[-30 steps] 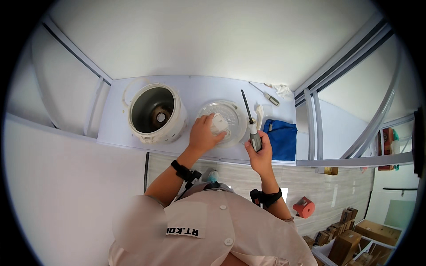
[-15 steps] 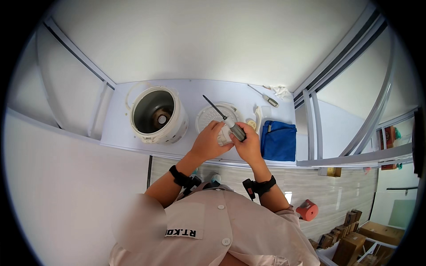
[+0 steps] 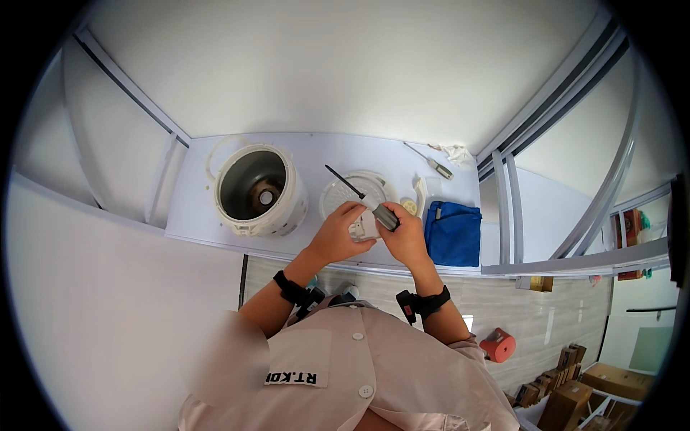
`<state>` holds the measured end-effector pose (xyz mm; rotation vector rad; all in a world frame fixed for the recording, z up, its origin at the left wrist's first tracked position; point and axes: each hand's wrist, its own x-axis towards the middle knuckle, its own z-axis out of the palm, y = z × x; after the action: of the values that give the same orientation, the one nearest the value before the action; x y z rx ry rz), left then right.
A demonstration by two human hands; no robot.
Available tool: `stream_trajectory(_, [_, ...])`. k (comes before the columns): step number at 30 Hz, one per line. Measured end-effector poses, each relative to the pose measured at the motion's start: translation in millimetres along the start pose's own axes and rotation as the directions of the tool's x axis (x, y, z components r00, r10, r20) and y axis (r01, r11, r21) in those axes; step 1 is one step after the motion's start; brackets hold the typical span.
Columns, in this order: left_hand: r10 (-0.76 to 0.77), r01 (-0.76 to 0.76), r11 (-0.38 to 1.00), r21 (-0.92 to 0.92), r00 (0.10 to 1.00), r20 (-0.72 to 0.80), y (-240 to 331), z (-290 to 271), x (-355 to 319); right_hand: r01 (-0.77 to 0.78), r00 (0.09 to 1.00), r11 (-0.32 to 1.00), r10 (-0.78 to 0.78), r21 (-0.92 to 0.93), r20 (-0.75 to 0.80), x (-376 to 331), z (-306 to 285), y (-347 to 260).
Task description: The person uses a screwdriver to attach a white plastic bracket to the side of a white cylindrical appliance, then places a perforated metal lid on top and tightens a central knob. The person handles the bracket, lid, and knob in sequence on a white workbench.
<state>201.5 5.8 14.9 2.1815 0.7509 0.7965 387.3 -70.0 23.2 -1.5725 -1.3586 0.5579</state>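
Note:
My right hand (image 3: 407,238) is closed around the grey handle of a screwdriver (image 3: 373,204), its dark shaft slanting toward the far left. My left hand (image 3: 339,235) curls its fingers and thumb around a small white plastic part (image 3: 361,228), close beside the screwdriver handle; the hand hides some of this part. Just beyond both hands lies a round white lid (image 3: 338,190) on the table. To the left stands an opened white rice cooker body (image 3: 293,208), with a dark grey inside and a round pale piece at its bottom.
On the white table (image 3: 345,147), a blue folded cloth (image 3: 453,233) lies right of my hands. Behind it are a curved white handle-like piece (image 3: 419,188), a small round yellowish part (image 3: 409,206), a second screwdriver (image 3: 440,169) and crumpled tissue (image 3: 457,153). Metal framing (image 3: 507,208) bounds the right side.
The view has shifted slightly, so the table things sit a little lower. My hands keep their grips, and the screwdriver's tip has swung slightly to the left.

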Motion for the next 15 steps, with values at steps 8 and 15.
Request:
stream_trajectory(8, [0.016, -0.018, 0.997, -0.079, 1.0, -0.02, -6.8, -4.9, 0.8, 0.078, 0.996, 0.996, -0.08, -0.038, -0.043, 5.1, 3.5, -4.5])
stream_trajectory(15, [-0.125, 0.126, 0.965, -0.229, 0.992, 0.016, -2.3, -17.2, -0.3, 0.136, 0.989, 0.989, -0.139, -0.06, -0.045, 7.9, 11.3, -7.9])
